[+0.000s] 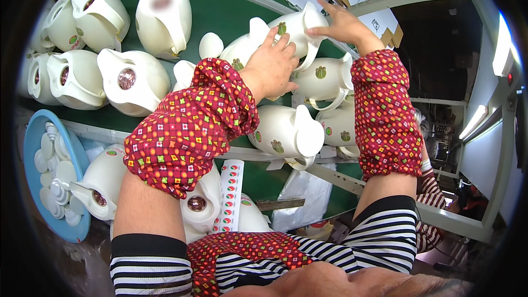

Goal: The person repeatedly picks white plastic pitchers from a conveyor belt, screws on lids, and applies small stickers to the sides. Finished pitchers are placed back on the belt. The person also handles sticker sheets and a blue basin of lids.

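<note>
Several white vacuum jugs with green printed emblems lie on their sides on the green bench. My left hand (272, 66) rests over one of them, its fingers spread and stretched out. Beyond it, my right hand (345, 25) is at the lidded end of the far white jug (291, 28), thumb and fingers apart. The thumb appears to touch that end. Nearer to me lie another jug with its lid on (289, 132) and a jug (324, 77) below my right hand. My left hand and sleeve hide part of the jugs beneath them.
Open jugs with shiny inner liners (126, 79) stand in rows at the left. A blue basin (34, 148) holds white lids and stoppers. A sticker sheet (229, 195) and clear plastic bags (302, 195) lie near me. Flattened cartons (363, 3) are at the back; a metal frame (462, 225) runs at the right.
</note>
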A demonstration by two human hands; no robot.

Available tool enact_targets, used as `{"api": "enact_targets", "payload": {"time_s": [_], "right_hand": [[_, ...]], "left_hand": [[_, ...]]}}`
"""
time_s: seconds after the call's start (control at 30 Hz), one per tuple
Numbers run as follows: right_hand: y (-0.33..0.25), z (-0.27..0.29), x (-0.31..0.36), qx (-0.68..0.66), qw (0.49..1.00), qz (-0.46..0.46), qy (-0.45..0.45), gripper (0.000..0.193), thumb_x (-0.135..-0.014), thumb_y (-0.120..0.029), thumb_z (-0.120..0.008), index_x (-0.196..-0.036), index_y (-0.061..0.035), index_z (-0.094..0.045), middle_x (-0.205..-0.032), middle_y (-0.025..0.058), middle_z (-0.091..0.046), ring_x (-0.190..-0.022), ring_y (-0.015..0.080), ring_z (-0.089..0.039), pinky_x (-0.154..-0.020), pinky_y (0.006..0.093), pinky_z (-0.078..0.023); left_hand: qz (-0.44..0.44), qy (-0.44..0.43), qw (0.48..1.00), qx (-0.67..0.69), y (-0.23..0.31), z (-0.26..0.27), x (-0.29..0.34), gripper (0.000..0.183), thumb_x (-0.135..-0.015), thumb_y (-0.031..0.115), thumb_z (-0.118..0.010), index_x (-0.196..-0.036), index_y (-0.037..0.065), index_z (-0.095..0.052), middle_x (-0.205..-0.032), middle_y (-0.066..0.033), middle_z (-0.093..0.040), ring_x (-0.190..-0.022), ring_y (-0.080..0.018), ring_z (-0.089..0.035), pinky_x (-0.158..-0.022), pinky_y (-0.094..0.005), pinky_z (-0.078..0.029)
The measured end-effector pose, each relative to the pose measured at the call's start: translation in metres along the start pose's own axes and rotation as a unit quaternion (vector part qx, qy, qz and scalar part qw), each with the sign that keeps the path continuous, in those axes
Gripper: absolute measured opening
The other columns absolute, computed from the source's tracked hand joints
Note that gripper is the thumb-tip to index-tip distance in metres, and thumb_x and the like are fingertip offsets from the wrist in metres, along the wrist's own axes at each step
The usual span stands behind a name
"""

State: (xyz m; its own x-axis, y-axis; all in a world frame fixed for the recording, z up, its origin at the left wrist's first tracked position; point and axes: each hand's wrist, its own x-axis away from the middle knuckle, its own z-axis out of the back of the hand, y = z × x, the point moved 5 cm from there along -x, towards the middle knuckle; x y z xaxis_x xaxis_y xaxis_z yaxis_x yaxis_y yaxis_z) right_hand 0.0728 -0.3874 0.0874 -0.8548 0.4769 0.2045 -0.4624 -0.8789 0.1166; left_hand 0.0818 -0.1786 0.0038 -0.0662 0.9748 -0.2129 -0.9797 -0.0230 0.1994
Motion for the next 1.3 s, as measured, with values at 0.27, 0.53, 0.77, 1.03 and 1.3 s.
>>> {"api": "enact_targets", "payload": {"time_s": [0.27,0.53,0.77,1.03,1.3], "right_hand": [[-0.008,0.011,0.007,0.050,0.991,-0.124,0.001,0.074,-0.093,-0.064,-0.065,-0.148,-0.0154,-0.059,-0.111,0.0251,-0.074,-0.110,0.0391,-0.071,-0.101,0.0467,-0.053],[-0.013,-0.007,-0.002,-0.014,0.986,-0.138,-0.090,0.087,-0.085,-0.039,-0.083,-0.160,-0.0174,-0.044,-0.137,0.0267,-0.063,-0.126,0.0416,-0.062,-0.106,0.0443,-0.050],[-0.009,-0.005,0.010,0.006,0.997,0.060,-0.038,0.092,-0.076,-0.038,-0.090,-0.156,-0.0156,-0.050,-0.119,0.0270,-0.072,-0.113,0.0413,-0.069,-0.101,0.0451,-0.054],[-0.024,-0.017,0.007,0.067,0.984,-0.165,0.013,0.091,-0.089,-0.086,-0.047,-0.113,-0.0054,-0.080,-0.106,0.0166,-0.078,-0.098,0.0309,-0.077,-0.082,0.0405,-0.060],[0.005,-0.009,0.018,-0.016,0.992,0.096,-0.084,0.094,-0.085,-0.046,-0.082,-0.159,-0.0045,-0.039,-0.135,0.0320,-0.062,-0.125,0.0462,-0.062,-0.106,0.0473,-0.050]], "left_hand": [[-0.002,0.008,1.000,0.014,0.002,0.004,-0.001,0.063,-0.090,0.058,-0.068,-0.130,0.009,-0.069,-0.139,-0.0174,-0.058,-0.149,-0.0372,-0.038,-0.128,-0.0583,-0.014],[0.005,-0.008,1.000,-0.002,0.002,0.005,-0.002,0.062,-0.091,0.057,-0.068,-0.134,0.012,-0.069,-0.142,-0.0166,-0.057,-0.149,-0.0359,-0.037,-0.128,-0.0585,-0.015],[0.006,-0.009,1.000,-0.012,0.004,0.006,-0.002,0.062,-0.093,0.058,-0.067,-0.132,0.011,-0.069,-0.145,-0.0160,-0.055,-0.149,-0.0359,-0.037,-0.128,-0.0586,-0.014],[-0.002,0.021,1.000,-0.011,0.006,0.005,-0.004,0.067,-0.092,0.057,-0.068,-0.145,0.016,-0.057,-0.145,-0.0157,-0.054,-0.148,-0.0363,-0.038,-0.127,-0.0591,-0.016],[-0.013,0.044,0.999,-0.002,0.010,0.002,-0.006,0.072,-0.092,0.055,-0.069,-0.151,0.017,-0.053,-0.148,-0.0152,-0.054,-0.148,-0.0366,-0.039,-0.126,-0.0603,-0.017]]}}
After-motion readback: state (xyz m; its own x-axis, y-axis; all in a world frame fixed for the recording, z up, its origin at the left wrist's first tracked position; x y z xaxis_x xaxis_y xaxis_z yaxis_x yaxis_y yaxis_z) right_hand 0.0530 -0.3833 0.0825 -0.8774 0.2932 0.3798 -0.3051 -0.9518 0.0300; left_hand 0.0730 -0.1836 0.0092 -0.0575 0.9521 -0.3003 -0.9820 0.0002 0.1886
